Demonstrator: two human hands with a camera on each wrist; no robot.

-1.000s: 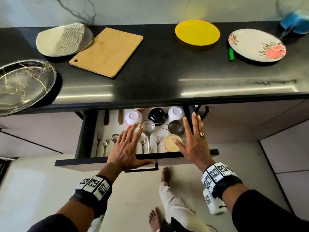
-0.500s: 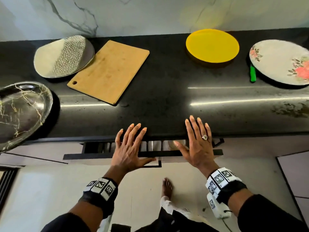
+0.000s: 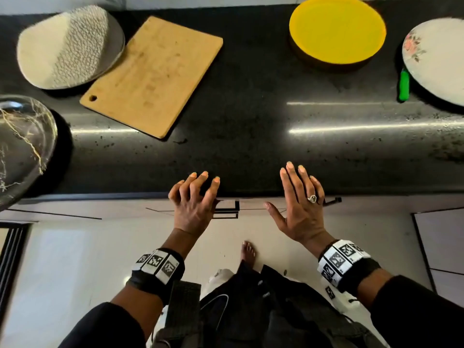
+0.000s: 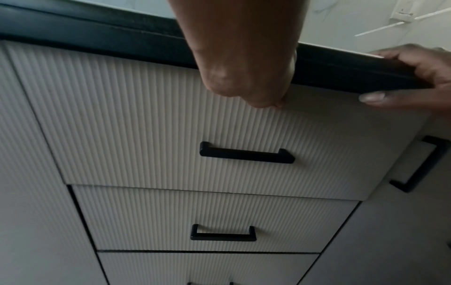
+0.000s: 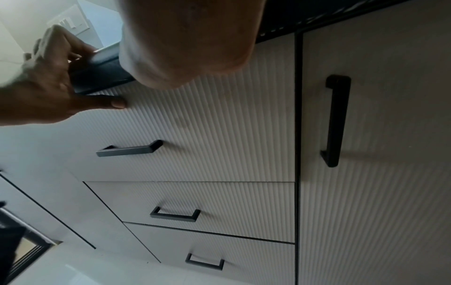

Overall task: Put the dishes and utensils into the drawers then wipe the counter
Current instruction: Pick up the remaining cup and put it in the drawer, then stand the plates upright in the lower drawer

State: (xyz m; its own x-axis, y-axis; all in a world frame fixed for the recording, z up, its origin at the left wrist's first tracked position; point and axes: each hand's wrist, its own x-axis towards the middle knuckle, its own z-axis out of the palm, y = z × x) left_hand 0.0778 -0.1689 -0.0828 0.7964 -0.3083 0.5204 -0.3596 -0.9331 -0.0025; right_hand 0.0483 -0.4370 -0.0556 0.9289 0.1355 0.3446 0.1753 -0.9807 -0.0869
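Note:
The top drawer (image 4: 171, 135) with its black handle (image 4: 246, 154) stands shut under the black counter (image 3: 251, 121), and its contents are hidden. My left hand (image 3: 193, 197) hovers at the counter's front edge, fingers spread and loosely bent, holding nothing. My right hand (image 3: 298, 199), with a ring on it, is flat and open beside it, fingers over the counter edge and thumb by the drawer front (image 5: 219, 125). On the counter lie a yellow plate (image 3: 337, 28), a floral plate (image 3: 437, 59), a green-handled utensil (image 3: 404, 84), a speckled plate (image 3: 67, 46) and a marbled platter (image 3: 22, 144).
A wooden cutting board (image 3: 153, 74) lies at the back left of the counter. Two more drawers (image 4: 214, 217) sit below the top one, and a cabinet door with a long black handle (image 5: 335, 121) is to the right. My bare foot (image 3: 247, 252) is on the pale floor.
The open drawer of cups and cutlery has slid fully shut. Both hands moved forward with it to the counter edge, and the left fingers have bent.

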